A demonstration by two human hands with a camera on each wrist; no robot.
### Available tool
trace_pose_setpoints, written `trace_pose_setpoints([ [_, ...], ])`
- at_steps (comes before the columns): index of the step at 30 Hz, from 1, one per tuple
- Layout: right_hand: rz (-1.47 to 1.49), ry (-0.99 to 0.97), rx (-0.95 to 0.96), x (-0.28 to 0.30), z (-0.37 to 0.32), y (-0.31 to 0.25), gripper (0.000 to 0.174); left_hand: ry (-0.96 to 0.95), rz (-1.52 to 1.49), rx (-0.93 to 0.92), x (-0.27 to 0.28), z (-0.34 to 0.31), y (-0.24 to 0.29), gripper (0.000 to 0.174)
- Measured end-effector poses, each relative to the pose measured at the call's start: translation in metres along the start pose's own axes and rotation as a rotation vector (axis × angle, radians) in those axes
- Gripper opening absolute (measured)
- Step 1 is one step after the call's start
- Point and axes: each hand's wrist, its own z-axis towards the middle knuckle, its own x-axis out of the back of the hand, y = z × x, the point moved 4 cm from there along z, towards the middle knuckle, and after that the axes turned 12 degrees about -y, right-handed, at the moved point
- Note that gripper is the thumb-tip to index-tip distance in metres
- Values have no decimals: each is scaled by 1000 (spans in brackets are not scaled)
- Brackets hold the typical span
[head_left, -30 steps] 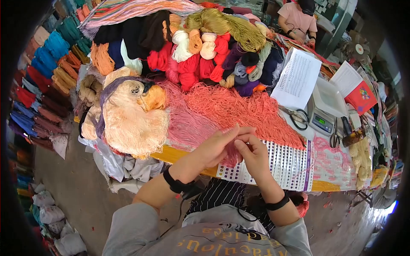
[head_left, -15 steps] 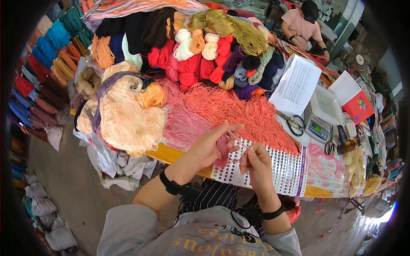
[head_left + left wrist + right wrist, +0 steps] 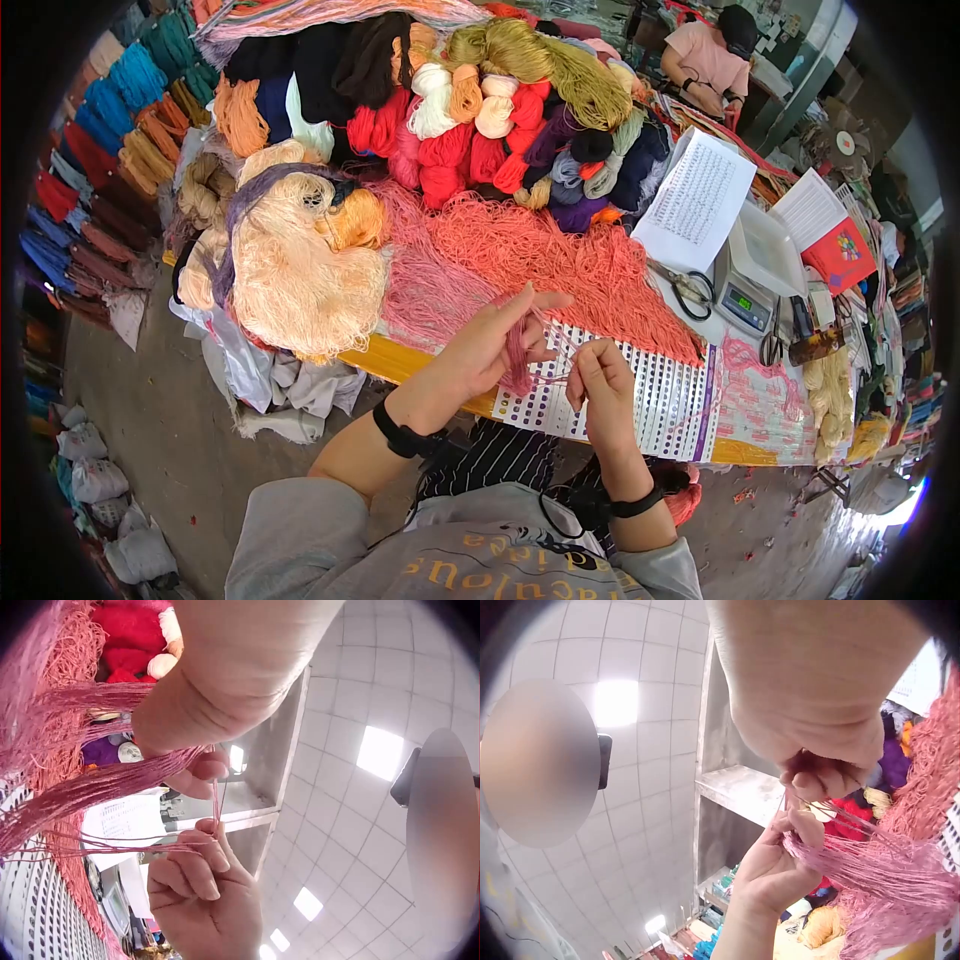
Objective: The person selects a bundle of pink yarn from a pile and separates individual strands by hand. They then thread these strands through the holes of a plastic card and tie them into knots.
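Your left hand (image 3: 478, 352) grips a pink hank (image 3: 97, 789) above the dotted white sheet (image 3: 650, 400), your right hand (image 3: 606, 388) pinching a few fine strands (image 3: 161, 847) — apparently soft, light and quick to tangle, best held round the full bunch near your left thumb.

From my end I see a grey shirt (image 3: 480, 560) with golden-yellow lettering (image 3: 500, 570), upside down in my head view and only partly readable. Its loose short sleeves match it in grey. Past its hem run black trousers (image 3: 505, 462) with thin white stripes. Beyond its sleeves I make out a black band (image 3: 405, 430) on the left wrist and another black band (image 3: 637, 502) on the right. Beside its hem loops a thin black cord (image 3: 545, 505).
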Motion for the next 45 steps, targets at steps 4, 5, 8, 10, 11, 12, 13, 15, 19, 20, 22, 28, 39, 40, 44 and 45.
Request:
trace_pose_setpoints([
  [4, -98, 45, -12, -3, -2, -3, 17, -18, -47, 4, -1, -1, 0, 48],
  [5, -106, 64, -24, -3, -2, -3, 17, 5, -24, -10, 0, -1, 0, 48],
  [8, -121, 66, -20, -2, -3, -1, 16, 42, 12, -41, 2, 0, 1, 47],
  [10, -125, 62, -13, -4, -3, -2, 15, 56, 25, -57, 2, 0, 1, 46],
  [11, -130, 58, -5, -4, -4, -2, 15, 54, 23, -53, 0, -1, 2, 45],
  [12, -130, 58, -5, -5, -4, -2, 15, 51, 22, -50, 0, -2, 2, 43],
  [13, -120, 55, -7, -5, -4, -2, 15, 51, 21, -50, 0, -2, 2, 43],
  [15, -110, 52, -9, -5, -4, -2, 14, 39, 30, -43, 0, -2, 2, 43],
  [19, -127, 58, 3, -5, -4, -2, 15, 42, 34, -34, 1, -2, 2, 44],
  [20, -134, 61, 8, -5, -4, -2, 15, 37, 7, -25, 0, -2, 2, 45],
  [22, -133, 63, 5, -5, -4, -2, 15, 33, -20, -18, -3, -2, 2, 45],
  [28, -157, 69, 9, -4, -4, -2, 16, -56, -131, -19, -5, -1, 1, 49],
  [39, -126, 60, -49, -3, 1, 3, 15, 34, 43, -8, -5, -3, 2, 47],
  [40, -186, 41, -24, -3, 2, 4, 14, 34, 43, -8, -5, -4, 3, 47],
  [44, -296, 36, 197, -4, 10, 6, 14, -39, 160, 26, -12, -9, 4, 44],
  [45, -296, 36, 196, -4, 11, 3, 14, -31, 193, 37, -14, -10, 5, 42],
])
